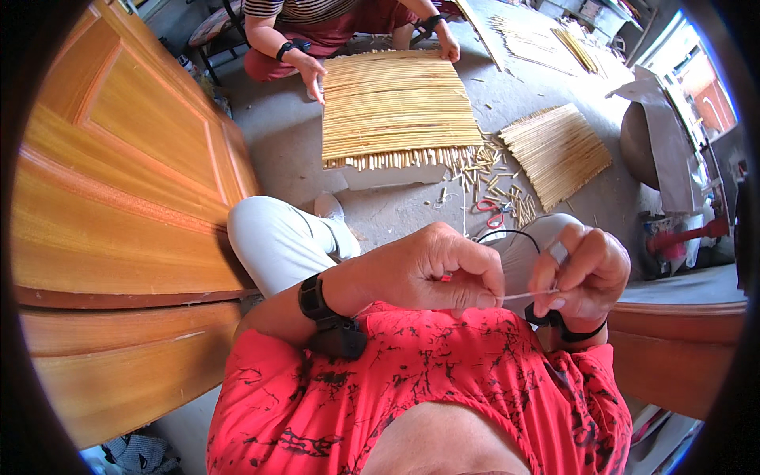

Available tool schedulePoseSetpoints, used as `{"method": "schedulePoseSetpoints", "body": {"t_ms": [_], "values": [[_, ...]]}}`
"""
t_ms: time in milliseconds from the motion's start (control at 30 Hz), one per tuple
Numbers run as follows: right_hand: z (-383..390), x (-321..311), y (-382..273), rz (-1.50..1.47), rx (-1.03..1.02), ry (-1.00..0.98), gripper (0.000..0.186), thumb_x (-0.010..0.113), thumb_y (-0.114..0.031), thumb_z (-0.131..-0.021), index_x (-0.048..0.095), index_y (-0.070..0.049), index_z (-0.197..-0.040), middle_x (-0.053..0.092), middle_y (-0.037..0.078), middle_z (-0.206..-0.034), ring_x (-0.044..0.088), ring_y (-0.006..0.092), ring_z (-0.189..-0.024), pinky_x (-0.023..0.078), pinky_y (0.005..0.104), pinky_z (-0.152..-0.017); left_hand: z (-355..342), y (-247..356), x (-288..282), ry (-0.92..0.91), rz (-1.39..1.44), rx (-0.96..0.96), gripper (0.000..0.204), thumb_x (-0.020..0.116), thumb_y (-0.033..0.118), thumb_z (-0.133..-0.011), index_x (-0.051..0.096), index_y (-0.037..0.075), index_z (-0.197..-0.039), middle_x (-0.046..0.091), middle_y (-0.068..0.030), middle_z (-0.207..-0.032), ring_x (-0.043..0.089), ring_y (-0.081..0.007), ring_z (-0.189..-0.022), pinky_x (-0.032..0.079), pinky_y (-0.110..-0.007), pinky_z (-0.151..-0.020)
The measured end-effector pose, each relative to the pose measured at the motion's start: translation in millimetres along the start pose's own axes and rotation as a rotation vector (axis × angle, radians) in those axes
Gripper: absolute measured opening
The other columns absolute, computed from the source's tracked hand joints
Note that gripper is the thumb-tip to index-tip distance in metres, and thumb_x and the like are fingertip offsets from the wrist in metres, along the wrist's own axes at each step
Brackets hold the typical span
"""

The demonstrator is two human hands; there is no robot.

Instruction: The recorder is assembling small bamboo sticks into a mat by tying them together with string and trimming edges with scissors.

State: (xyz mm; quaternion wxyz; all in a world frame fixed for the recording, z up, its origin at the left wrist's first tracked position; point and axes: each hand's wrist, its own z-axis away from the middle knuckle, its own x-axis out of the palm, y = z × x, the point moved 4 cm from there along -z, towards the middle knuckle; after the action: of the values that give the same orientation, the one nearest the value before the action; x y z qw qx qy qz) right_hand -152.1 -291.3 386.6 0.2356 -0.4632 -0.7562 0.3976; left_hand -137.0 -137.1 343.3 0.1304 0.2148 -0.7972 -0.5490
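Just above the red shirt (pixel 427 340) of the seated person, a thin pale thread (pixel 518 296) spans the gap between two bare hands. The left hand (pixel 455 273) pinches it between thumb and forefinger; something small and red shows inside its curl, too hidden to tell. The right hand (pixel 586 265) grips the thread's other side with thumb and fingers, the rest folded, a grey band (pixel 559 252) around one finger.

Behind the hands, a black cord (pixel 514 231) arcs over the right knee, which blocks some of the floor from sight. Past that knee lie red-handled scissors (pixel 491 214), near a scatter of short stick ends (pixel 487 172). Farther off, a co-worker (pixel 340 12) holds a mat of yellowish sticks (pixel 396 103) by its sides, a white block (pixel 396 176) showing below its near edge. Another stick mat (pixel 556 153) lies to the right.

The floor (pixel 277 138) is grey; a wooden door (pixel 134 182) fills the left.
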Motion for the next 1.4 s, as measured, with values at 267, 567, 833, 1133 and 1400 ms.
{"method": "schedulePoseSetpoints", "body": {"t_ms": [267, 567, 833, 1133, 1400], "values": [[-10.3, -0.8, -14.4, 0.522, -0.137, -0.084, 0.017, 0.069, -0.003, -0.063, 0.06, -0.002, -0.077, 0.055, 0.005, -0.064, 0.054, 0.0147, -0.051, 0.039, 0.0267, -0.041, 7.1, 17.1, -1.3, 0.061, -0.059, 0.094, 0.008, 0.065, 0.002, -0.072, 0.057, 0.0, -0.073, 0.06, -0.0103, -0.067, 0.059, -0.0223, -0.059, 0.044, -0.029, -0.053], [-6.9, 3.6, -14.6, 1.144, -0.262, -0.151, 0.012, 0.064, -0.011, -0.065, 0.058, -0.006, -0.073, 0.052, 0.004, -0.065, 0.052, 0.0189, -0.052, 0.039, 0.0283, -0.047, 15.2, 14.4, -7.3, 0.067, 0.135, 0.101, 0.004, 0.063, 0.001, -0.075, 0.059, 0.0, -0.077, 0.061, -0.0074, -0.071, 0.059, -0.0175, -0.063, 0.044, -0.025, -0.057], [1.4, 5.2, -28.9, 1.219, -0.409, -0.09, 0.022, 0.062, 0.002, -0.054, 0.055, -0.003, -0.074, 0.048, 0.006, -0.067, 0.051, 0.0182, -0.049, 0.042, 0.0293, -0.042, 8.7, 21.9, -3.2, -0.045, 0.1, 0.203, 0.006, 0.064, 0.003, -0.074, 0.061, -0.001, -0.076, 0.061, -0.0113, -0.066, 0.059, -0.0235, -0.056, 0.044, -0.03, -0.049], [-0.2, 16.0, -35.5, 1.18, -0.441, 0.052, 0.016, 0.055, 0.001, -0.054, 0.052, -0.001, -0.069, 0.045, 0.007, -0.064, 0.048, 0.0191, -0.046, 0.041, 0.0289, -0.042, 5.9, 20.8, 15.5, -0.226, 0.106, 0.31, 0.011, 0.055, 0.008, -0.08, 0.062, 0.0, -0.076, 0.061, -0.0084, -0.068, 0.058, -0.0217, -0.055, 0.045, -0.031, -0.049], [-26.7, -4.9, 39.1, 0.549, -0.026, -0.197, 0.022, 0.054, -0.012, -0.081, 0.057, 0.003, -0.097, 0.06, 0.014, -0.093, 0.058, 0.0266, -0.084, 0.045, 0.0312, -0.076, 11.0, 34.4, 8.3, -0.23, 0.136, 0.415, 0.018, 0.047, 0.007, -0.084, 0.062, -0.002, -0.085, 0.06, -0.0149, -0.079, 0.051, -0.0226, -0.053, 0.037, -0.032, -0.043]]}}
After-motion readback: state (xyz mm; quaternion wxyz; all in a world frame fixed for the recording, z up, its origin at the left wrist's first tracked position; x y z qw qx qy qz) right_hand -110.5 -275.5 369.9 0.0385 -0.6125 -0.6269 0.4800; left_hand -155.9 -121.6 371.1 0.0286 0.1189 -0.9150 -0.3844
